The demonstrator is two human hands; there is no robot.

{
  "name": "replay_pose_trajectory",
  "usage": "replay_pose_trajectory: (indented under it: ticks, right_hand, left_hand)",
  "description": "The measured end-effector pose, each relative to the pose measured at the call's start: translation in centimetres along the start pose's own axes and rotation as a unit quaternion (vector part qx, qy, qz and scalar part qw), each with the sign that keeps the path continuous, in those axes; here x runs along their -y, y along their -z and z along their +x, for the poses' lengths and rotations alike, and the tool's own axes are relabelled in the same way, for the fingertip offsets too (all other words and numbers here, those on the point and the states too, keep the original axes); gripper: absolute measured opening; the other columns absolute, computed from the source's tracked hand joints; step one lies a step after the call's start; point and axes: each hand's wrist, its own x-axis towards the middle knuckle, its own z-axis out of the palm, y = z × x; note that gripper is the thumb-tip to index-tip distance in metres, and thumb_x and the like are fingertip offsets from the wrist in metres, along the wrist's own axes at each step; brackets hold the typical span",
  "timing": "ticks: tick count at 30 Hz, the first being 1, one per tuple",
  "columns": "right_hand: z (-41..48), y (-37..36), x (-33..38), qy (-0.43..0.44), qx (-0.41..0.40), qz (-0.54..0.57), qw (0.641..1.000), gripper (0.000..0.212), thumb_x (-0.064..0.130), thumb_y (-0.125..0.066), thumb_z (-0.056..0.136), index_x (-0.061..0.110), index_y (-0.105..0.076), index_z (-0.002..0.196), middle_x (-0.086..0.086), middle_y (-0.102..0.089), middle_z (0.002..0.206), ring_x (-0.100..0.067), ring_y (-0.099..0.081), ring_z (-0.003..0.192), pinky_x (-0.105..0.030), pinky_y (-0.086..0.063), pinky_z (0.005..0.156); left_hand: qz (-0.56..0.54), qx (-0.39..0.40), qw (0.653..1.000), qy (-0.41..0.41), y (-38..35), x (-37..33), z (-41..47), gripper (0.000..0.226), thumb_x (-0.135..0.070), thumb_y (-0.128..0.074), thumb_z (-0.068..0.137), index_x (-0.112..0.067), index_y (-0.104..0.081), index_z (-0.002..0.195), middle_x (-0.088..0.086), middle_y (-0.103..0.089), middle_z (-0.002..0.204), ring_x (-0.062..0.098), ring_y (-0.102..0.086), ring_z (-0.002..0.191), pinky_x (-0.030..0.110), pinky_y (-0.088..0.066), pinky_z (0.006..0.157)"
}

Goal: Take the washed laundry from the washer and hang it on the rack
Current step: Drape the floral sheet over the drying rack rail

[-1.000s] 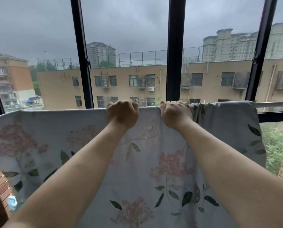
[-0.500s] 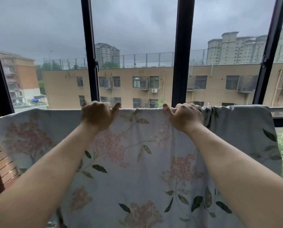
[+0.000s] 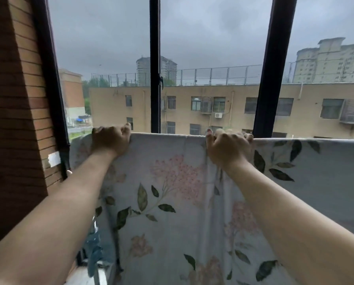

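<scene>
Window (image 3: 209, 48): black-framed, behind the grip.
Left hand (image 3: 110, 140): fist gripping the floral sheet (image 3: 172, 202) top edge.
Right hand (image 3: 228, 148): likewise, well apart.

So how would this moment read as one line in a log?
stage: hanging | item: floral sheet draped over rail | left hand: gripping top edge | right hand: gripping top edge

The rail that carries the wash is hidden; only its line shows, as a straight, level fold running from 9 o'clock to 3 o'clock across the middle of the view. Draped directly over it is a pale sheet (image 3: 172, 182) with pink flowers and dark green leaves, hanging down toward 6 o'clock. Its 9 o'clock end droops just beside the brick wall (image 3: 18, 120). The left hand (image 3: 110, 140) and right hand (image 3: 228, 149) are curled over the fold, well apart.
</scene>
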Motion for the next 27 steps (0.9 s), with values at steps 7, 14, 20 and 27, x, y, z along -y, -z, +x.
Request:
replay_pose_trajectory:
  ticks: [7,14,20,27]
  right_hand:
    - [0.0,-0.3,4.8,0.040,0.017,0.005,0.999,0.068,0.057,-0.012,0.100,0.018,-0.066,0.107,-0.009,-0.067,0.109,-0.030,-0.055,0.106,-0.044,-0.033,0.094]
    - [0.1,-1.1,9.4,0.069,0.028,0.037,0.996,0.063,0.051,-0.011,0.101,0.019,-0.065,0.107,-0.007,-0.068,0.107,-0.030,-0.056,0.105,-0.048,-0.030,0.097]
    - [0.0,-1.6,13.8,0.105,0.032,0.063,0.992,0.059,0.047,-0.012,0.103,0.015,-0.062,0.106,-0.010,-0.066,0.107,-0.031,-0.055,0.101,-0.045,-0.034,0.091]
    - [-0.1,-1.6,15.7,0.170,0.068,0.095,0.978,0.048,0.042,-0.018,0.103,0.017,-0.052,0.125,-0.008,-0.060,0.123,-0.028,-0.053,0.115,-0.045,-0.033,0.099]
  left_hand:
    - [-0.058,0.019,0.998,0.029,-0.4,1.7,0.7,0.044,-0.032,-0.034,0.104,-0.003,-0.067,0.111,0.032,-0.066,0.109,0.047,-0.060,0.107,0.042,-0.038,0.095]
    - [-0.077,0.018,0.997,0.013,-0.2,1.6,0.5,0.048,-0.035,-0.030,0.105,-0.004,-0.065,0.109,0.029,-0.067,0.109,0.045,-0.060,0.107,0.041,-0.036,0.097]
    - [-0.042,0.023,0.998,-0.027,-0.1,1.6,-0.1,0.062,-0.056,-0.025,0.102,-0.018,-0.074,0.097,0.018,-0.071,0.102,0.036,-0.060,0.106,0.038,-0.032,0.096]
    - [-0.033,-0.012,0.999,-0.008,-0.3,1.5,-0.3,0.051,-0.038,-0.030,0.105,-0.012,-0.074,0.105,0.020,-0.071,0.107,0.040,-0.059,0.106,0.040,-0.032,0.097]
